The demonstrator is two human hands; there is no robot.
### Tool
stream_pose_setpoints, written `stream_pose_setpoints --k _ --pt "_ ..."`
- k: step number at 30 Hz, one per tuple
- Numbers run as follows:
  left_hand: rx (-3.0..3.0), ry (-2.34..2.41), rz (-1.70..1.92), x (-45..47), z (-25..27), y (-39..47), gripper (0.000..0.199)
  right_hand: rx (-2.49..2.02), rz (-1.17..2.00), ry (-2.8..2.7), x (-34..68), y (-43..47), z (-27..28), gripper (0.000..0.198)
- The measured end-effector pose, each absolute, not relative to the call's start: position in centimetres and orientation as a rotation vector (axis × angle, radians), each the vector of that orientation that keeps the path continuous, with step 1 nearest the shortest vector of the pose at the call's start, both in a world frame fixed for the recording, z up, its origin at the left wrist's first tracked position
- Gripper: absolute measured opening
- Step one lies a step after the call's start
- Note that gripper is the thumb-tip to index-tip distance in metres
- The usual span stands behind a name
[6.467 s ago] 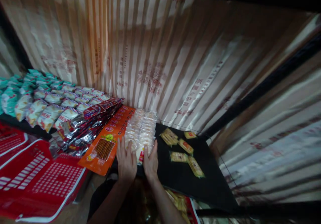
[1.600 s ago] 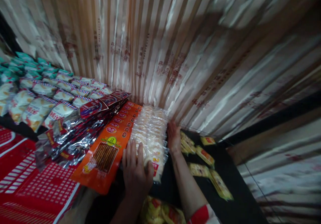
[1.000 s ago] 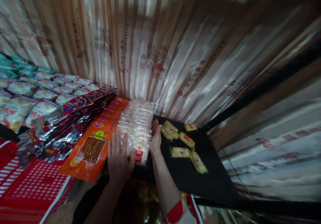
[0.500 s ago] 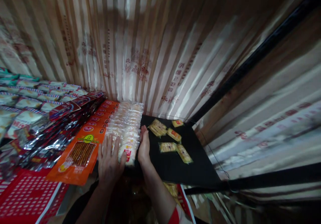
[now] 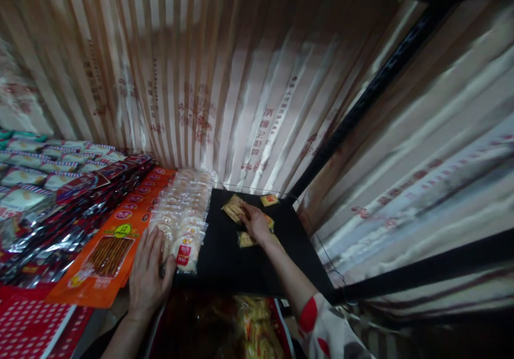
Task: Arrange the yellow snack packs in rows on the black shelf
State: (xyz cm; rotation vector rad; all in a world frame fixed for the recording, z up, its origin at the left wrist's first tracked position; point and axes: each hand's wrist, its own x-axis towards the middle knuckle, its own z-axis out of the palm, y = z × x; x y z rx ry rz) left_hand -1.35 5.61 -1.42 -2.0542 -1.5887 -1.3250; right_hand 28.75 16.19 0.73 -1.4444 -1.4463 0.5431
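Observation:
My left hand (image 5: 150, 270) rests with fingers stretched out along the near left side of the rows of white round crackers (image 5: 188, 225) in clear wrappers. On the black board (image 5: 241, 273) lie several small yellow snack packets. My right hand (image 5: 255, 222) reaches over them, its bent fingers closed at the edge of the yellow snack packets (image 5: 232, 208) in the far left cluster. It partly covers other packets near its palm and wrist. One single packet (image 5: 269, 200) lies beyond it, near the back edge.
An orange bag of brown sticks (image 5: 108, 252) lies left of the crackers, beside dark shiny packs (image 5: 80, 214) and rows of white packs (image 5: 24, 177). Red baskets (image 5: 36, 316) stand in front; one holds more yellow packets (image 5: 259, 327). A pleated curtain (image 5: 201, 80) and black poles (image 5: 361, 107) enclose the board.
My right hand has left the right side of the crackers and moved right onto the yellow packets. My left hand stays against the crackers. The view has shifted somewhat to the right.

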Motion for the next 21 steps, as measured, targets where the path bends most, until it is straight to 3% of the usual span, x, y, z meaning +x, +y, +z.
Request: stream_pose_setpoints --k 11,21 --pt "-2.126 -1.372 -1.198 -0.8 -1.6 3.9 0.063 -1.653 0.233 -1.803 29.6 13.3 1.7 0.039" --pt "-2.465 -1.213 -1.064 1.9 -2.5 -3.6 0.051 -1.594 0.211 -1.825 31.7 5.3 4.4 0.031"
